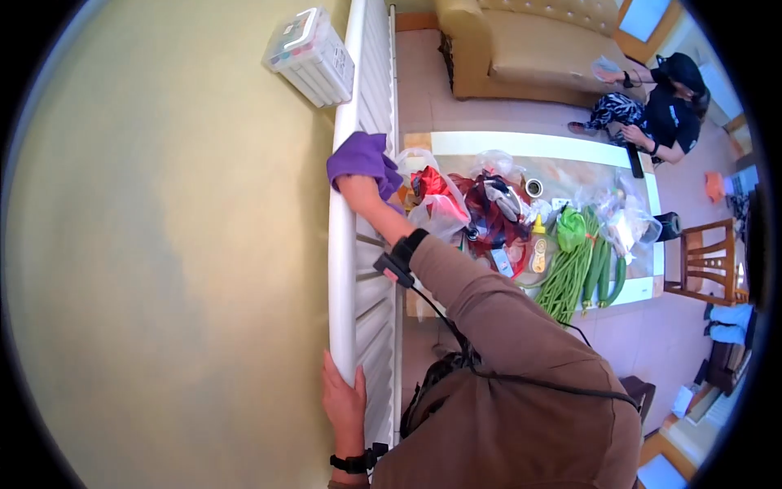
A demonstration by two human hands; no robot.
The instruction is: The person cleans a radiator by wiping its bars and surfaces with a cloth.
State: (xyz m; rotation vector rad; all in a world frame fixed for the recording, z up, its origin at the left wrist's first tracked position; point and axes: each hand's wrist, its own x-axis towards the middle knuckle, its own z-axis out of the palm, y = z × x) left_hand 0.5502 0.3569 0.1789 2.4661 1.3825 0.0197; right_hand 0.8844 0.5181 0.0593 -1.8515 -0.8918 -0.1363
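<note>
My right hand (359,194) is closed on a purple cloth (358,159), pressed against the top edge of the white radiator (344,269). The cloth drapes over the edge and covers my fingertips. Lower down, my left hand (344,401) rests on the same radiator top, fingers stretched out along the wall side and thumb apart on the room side. Beyond the cloth, a clear lidded plastic box (312,59) with colourful contents stands on the radiator top, against the wall.
Beside the radiator, a table (538,145) bears plastic bags (440,208), green beans (566,281), cucumbers (603,273) and a yellow-capped bottle (538,248). Another person (672,114) sits low near the sofa (546,49). A wooden chair (707,262) stands past the table. A black cable hangs from my right wrist.
</note>
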